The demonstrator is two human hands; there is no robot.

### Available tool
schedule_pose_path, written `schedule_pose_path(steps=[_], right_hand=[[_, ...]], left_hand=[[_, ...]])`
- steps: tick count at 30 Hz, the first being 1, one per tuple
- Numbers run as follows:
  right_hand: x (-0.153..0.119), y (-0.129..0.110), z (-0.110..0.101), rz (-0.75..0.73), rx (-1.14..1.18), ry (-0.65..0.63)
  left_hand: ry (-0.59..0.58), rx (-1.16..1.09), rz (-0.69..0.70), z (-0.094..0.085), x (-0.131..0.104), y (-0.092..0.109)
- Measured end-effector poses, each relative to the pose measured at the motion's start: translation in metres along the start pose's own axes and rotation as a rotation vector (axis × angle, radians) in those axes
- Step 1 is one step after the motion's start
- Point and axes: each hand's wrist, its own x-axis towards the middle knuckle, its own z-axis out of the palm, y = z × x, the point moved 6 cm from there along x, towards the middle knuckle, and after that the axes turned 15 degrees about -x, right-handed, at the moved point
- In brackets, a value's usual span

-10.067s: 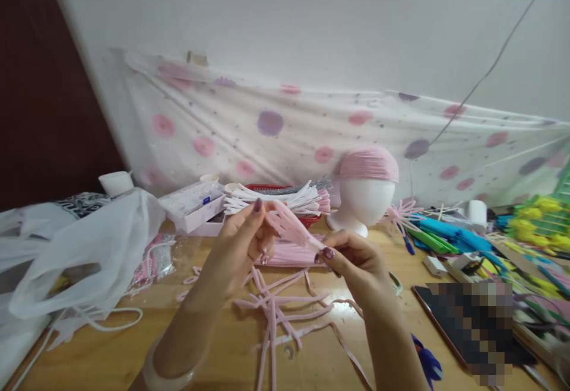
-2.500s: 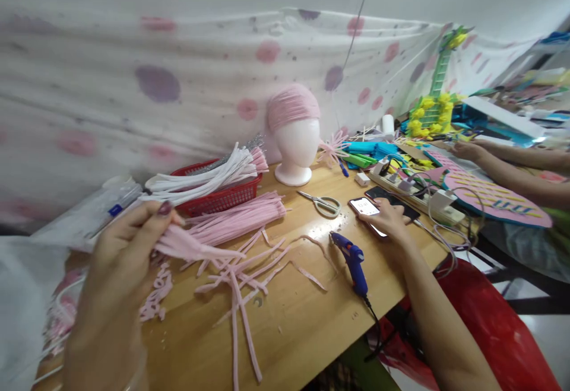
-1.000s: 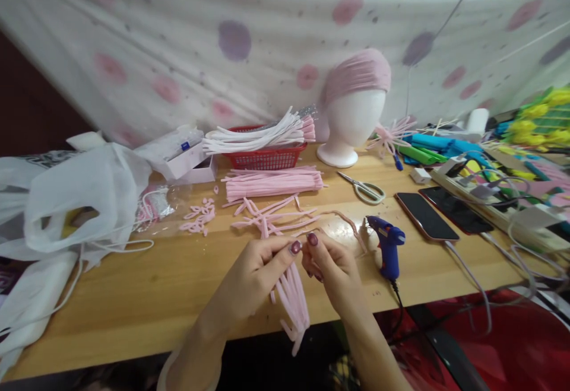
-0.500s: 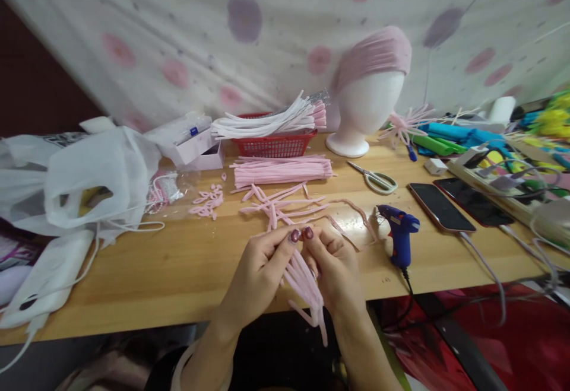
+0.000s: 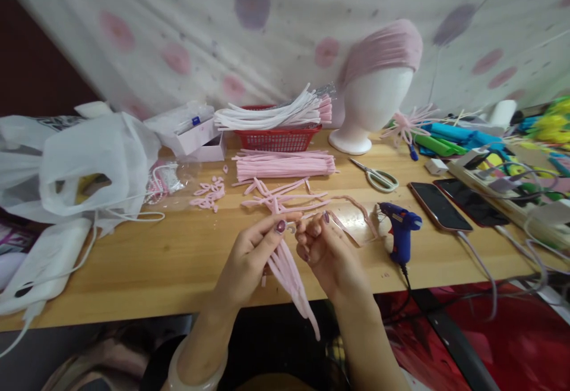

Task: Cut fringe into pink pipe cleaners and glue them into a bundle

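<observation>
My left hand (image 5: pixel 249 257) pinches a bunch of pink pipe cleaners (image 5: pixel 291 278) between thumb and forefinger, over the table's front edge. The bunch slants down to the right, its ends hanging beyond the edge. Close beside it is my right hand (image 5: pixel 333 254), fingers curled and thumb raised. A small pale bit shows between the two hands' fingertips, too small to name. Loose pink pipe cleaners (image 5: pixel 289 201) lie just behind my hands. Farther back is a thick stack of pink pipe cleaners (image 5: pixel 285 167). Small pink loops (image 5: pixel 209 194) form a pile to its left.
A blue glue gun (image 5: pixel 401 225) stands right of my hands, with scissors (image 5: pixel 376 176) behind it. Two phones (image 5: pixel 439 207) lie farther right, trailing cables. At the back are a red basket (image 5: pixel 278 140) and a foam head (image 5: pixel 374 103). Plastic bags (image 5: pixel 89 159) fill the left.
My fingertips have drawn slightly apart, and the right fingers have turned and curled upward. The left hand has shifted a little left with the bunch. The view has tilted slightly.
</observation>
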Motion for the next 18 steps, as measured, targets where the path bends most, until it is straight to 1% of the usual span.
schedule_pose_path(steps=[3, 5, 8, 10, 12, 14, 15, 16, 18], right_hand=[[0.0, -0.001, 0.0, 0.11, 0.046, -0.017], [-0.001, -0.003, 0.001, 0.156, 0.061, -0.033], [0.0, -0.004, 0.002, 0.165, 0.044, -0.056], [0.002, -0.005, 0.003, 0.159, -0.002, -0.095], [0.004, -0.009, 0.002, 0.148, -0.081, -0.132], [0.004, -0.019, -0.006, 0.13, -0.176, -0.129], [0.002, -0.027, -0.012, 0.097, -0.226, -0.097], [-0.002, -0.038, -0.021, 0.035, -0.283, -0.043], [-0.018, -0.067, -0.04, -0.233, -0.468, 0.139]], left_hand=[[0.019, -0.033, -0.019, -0.002, 0.002, -0.002], [0.019, -0.062, -0.023, 0.0, 0.003, -0.003], [0.002, -0.116, -0.031, 0.004, 0.006, -0.003], [-0.006, -0.148, -0.039, 0.006, 0.007, -0.003], [0.009, -0.178, -0.041, 0.005, 0.009, -0.003], [0.05, -0.213, -0.039, 0.001, 0.011, -0.004], [0.078, -0.238, -0.038, -0.003, 0.013, -0.004], [0.115, -0.265, -0.033, -0.008, 0.014, -0.005], [0.211, -0.326, -0.005, -0.02, 0.018, -0.005]])
